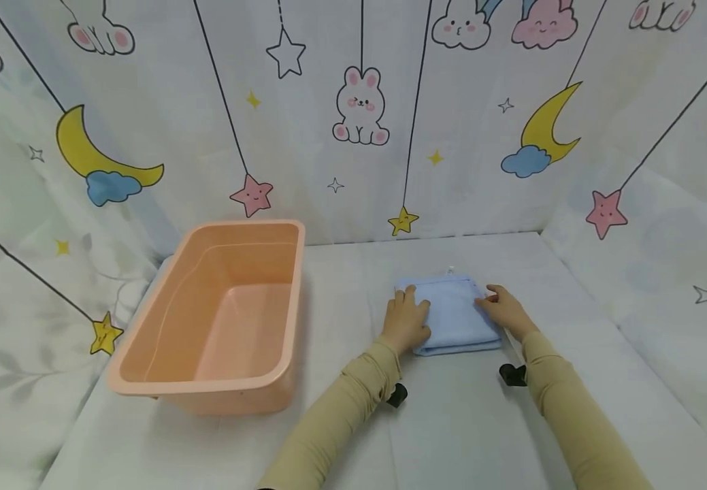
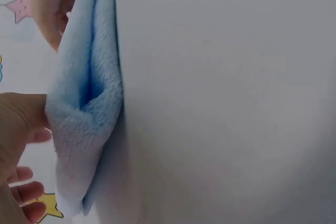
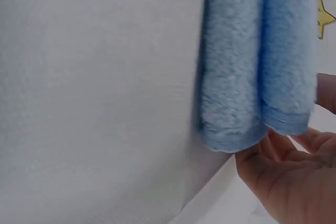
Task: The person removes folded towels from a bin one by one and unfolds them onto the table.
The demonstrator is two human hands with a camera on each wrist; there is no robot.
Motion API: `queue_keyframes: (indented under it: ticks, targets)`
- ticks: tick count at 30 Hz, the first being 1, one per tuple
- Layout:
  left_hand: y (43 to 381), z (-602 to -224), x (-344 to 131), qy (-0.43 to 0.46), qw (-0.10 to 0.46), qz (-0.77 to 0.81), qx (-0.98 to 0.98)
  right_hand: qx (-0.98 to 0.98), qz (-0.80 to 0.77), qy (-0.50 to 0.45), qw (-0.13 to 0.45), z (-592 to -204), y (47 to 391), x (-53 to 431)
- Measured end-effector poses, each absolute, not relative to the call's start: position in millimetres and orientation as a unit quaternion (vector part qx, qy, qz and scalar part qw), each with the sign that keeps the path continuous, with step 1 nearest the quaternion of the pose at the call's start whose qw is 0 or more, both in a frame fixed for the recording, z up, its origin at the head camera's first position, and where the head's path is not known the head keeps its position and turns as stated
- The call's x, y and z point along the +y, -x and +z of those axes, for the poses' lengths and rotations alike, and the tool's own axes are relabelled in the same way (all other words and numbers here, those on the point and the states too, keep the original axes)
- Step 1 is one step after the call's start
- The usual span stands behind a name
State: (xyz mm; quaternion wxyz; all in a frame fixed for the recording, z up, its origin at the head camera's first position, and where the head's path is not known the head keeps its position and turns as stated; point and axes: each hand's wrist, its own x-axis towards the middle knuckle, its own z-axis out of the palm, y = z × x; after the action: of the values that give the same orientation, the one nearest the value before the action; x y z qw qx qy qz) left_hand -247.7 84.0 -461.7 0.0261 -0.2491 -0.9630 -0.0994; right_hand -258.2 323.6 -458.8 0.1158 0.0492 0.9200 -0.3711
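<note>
A folded light-blue towel (image 1: 451, 309) lies on the white-covered table, its plush layers and folded edges facing the wrist cameras. My left hand (image 1: 405, 320) rests on the towel's left side with the fingers spread. In the left wrist view, the left thumb (image 2: 34, 109) touches the upper layer near an open fold. At the towel's right edge, my right hand (image 1: 506, 312) has curled fingers holding the border. The right wrist view shows the right hand (image 3: 294, 174) with thumb and fingers at the ends of the two stacked plush folds (image 3: 233, 77).
A peach plastic basin (image 1: 206, 388) stands on the table to the left of the towel. Behind the table hangs a white curtain (image 1: 329, 163) printed with moons, stars and rabbits. A small clear piece (image 1: 450, 270) shows by the towel's far edge.
</note>
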Motion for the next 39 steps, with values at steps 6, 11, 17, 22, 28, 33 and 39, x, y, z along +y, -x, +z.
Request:
queue_keyframes:
  ticks: [6, 11, 17, 22, 28, 33, 39]
  targets:
    - [228.8, -467.6, 96.3, 0.354, 0.059, -0.07, -0.931, 0.85, -0.5, -0.07, 0.152, -457.1, 258.2, 330.9]
    - [215.0, -468.2, 108.8, 0.433, 0.045, -0.017, -0.9, 0.798, -0.571, -0.054, 0.183, -464.8, 260.2, 337.0]
    - [207.5, -462.6, 121.1, 0.445, 0.032, 0.01, -0.895, 0.758, -0.619, -0.031, 0.205, -465.3, 257.2, 343.3]
    - [204.1, -462.5, 130.9, 0.435, 0.019, 0.022, -0.9, 0.74, -0.635, -0.018, 0.222, -456.4, 253.6, 344.9]
    - [203.4, -466.0, 136.2, 0.416, -0.006, -0.005, -0.909, 0.693, -0.681, -0.017, 0.235, -447.2, 250.1, 343.5]
    - [213.3, -461.9, 121.5, 0.4, 0.034, -0.099, -0.91, 0.685, -0.693, -0.024, 0.224, -451.8, 248.0, 343.4]
    - [228.1, -461.9, 108.5, 0.306, 0.055, -0.308, -0.899, 0.734, -0.653, -0.043, 0.184, -462.0, 251.7, 342.0]
